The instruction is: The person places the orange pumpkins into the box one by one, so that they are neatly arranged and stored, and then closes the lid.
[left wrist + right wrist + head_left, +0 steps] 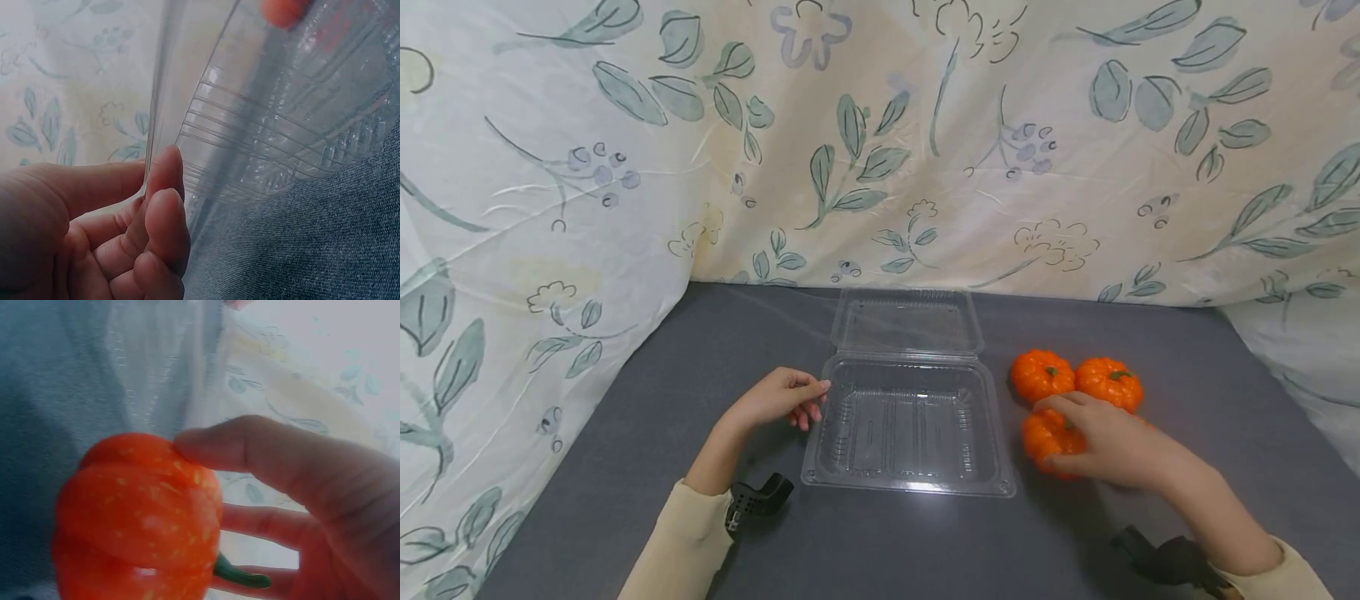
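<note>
A clear plastic container [902, 433] lies with its lid [906, 321] folded back behind it. My left hand [786, 396] pinches its left rim between thumb and fingers, as the left wrist view shows [119, 231]. On the right, my right hand [1105, 437] curls its thumb and fingers round the nearest orange pumpkin [1047, 437]. In the right wrist view the thumb of the right hand [281, 487] touches the side of the pumpkin [137, 519], whose green stem faces the palm. The container's inside holds nothing.
Two more orange pumpkins [1042, 375] [1108, 383] stand just behind the gripped one, right of the container. A dark grey cloth [895, 550] covers the table. Behind and at the sides hangs a leaf-patterned curtain [880, 167].
</note>
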Available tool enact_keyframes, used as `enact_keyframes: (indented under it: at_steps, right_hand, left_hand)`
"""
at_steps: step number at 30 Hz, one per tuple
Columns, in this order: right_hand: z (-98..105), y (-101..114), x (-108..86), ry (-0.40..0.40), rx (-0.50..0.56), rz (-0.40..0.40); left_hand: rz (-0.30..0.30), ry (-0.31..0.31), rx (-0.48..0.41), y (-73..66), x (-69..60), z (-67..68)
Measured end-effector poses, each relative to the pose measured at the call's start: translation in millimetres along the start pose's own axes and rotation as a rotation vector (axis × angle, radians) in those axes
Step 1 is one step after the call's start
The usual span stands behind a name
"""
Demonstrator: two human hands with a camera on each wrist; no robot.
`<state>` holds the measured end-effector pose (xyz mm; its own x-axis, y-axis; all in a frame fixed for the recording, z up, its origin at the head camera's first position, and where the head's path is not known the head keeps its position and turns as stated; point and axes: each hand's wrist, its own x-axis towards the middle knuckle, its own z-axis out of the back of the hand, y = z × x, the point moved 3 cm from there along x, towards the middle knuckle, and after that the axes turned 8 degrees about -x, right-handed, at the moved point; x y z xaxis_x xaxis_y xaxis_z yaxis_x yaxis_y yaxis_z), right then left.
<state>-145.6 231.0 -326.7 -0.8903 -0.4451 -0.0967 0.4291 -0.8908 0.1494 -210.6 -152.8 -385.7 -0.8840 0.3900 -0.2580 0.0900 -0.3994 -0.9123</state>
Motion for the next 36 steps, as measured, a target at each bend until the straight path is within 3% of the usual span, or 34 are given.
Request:
enact_keyframes:
  at_steps: [21, 36]
  right_hand:
    - [13.7, 3.1, 1.0, 0.086, 0.009, -0.019]
    - [35.0, 15.0, 13.0, 0.088, -0.023, 0.067]
  left_hand:
    - [0.007, -0.004, -0.026, 0.1, -3.7, -0.7]
    - [0.007, -0.005, -0.023, -0.7, -2.0, -3.7]
